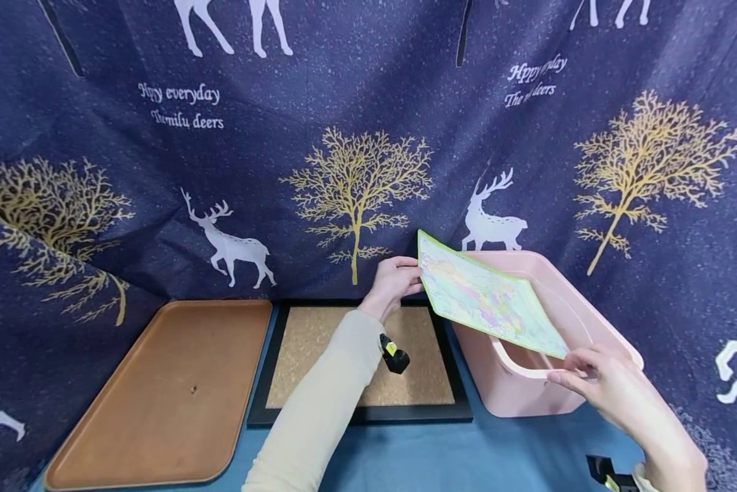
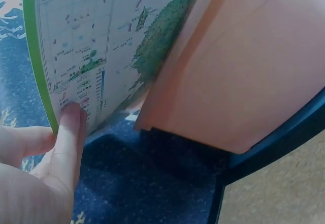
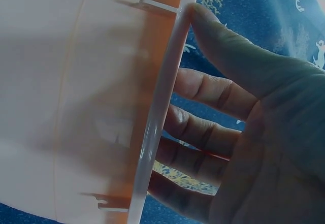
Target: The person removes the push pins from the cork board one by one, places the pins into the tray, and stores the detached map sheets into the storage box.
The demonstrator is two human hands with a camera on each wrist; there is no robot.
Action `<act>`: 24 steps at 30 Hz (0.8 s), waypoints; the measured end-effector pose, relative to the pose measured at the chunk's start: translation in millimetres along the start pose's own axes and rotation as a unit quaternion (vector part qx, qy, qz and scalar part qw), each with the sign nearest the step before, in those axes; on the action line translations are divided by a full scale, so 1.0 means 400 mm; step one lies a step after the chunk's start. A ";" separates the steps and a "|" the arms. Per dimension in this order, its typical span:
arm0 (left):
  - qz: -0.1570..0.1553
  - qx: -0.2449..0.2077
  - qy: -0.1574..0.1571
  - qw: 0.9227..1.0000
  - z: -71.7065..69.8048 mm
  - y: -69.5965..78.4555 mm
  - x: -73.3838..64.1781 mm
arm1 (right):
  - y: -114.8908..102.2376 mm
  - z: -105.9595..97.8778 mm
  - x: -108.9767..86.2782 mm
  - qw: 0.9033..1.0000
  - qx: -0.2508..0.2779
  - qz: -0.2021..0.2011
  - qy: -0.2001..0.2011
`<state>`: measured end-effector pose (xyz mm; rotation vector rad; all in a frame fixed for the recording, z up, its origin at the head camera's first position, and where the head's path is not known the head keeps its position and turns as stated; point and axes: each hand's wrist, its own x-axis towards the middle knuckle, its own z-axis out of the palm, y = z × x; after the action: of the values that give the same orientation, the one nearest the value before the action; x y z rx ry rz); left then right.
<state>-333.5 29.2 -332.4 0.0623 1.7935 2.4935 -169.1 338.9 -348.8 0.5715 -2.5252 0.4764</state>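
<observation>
In the head view, my left hand (image 1: 394, 283) pinches the left edge of a thin, green-edged printed map (image 1: 482, 294). The map slants down to the right above a pink plastic bin (image 1: 519, 396). The left wrist view has the thumb and fingers (image 2: 68, 132) at the map's edge, near its printed legend. My right hand (image 1: 611, 383) is at the map's lower right corner, over the bin's front rim. In the right wrist view its fingers (image 3: 203, 130) are bent and their tips pass behind the rim, so I cannot tell whether they pinch the corner.
A black-framed cork board (image 1: 295, 355) lies in the middle, beneath my left forearm. To its left is a brown tray (image 1: 159, 403) with a small dark spot on it. A blue cloth (image 1: 405, 454) covers the table, and a dark blue deer-print curtain (image 1: 368, 89) hangs behind.
</observation>
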 end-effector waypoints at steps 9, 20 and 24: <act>0.002 -0.007 0.017 1.000 0.021 -0.011 0.003 | 0.007 0.009 0.000 1.000 -0.009 0.000 0.010; 0.003 0.044 0.037 0.998 0.056 0.029 0.009 | 0.006 -0.002 0.006 1.000 -0.009 -0.005 0.006; 0.004 0.071 0.046 0.996 0.078 0.038 0.012 | 0.004 -0.006 -0.001 1.000 -0.010 0.001 -0.006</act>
<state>-336.6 54.1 -307.9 -0.0384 2.0079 2.4072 -168.8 341.4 -347.5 0.5666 -2.5380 0.4489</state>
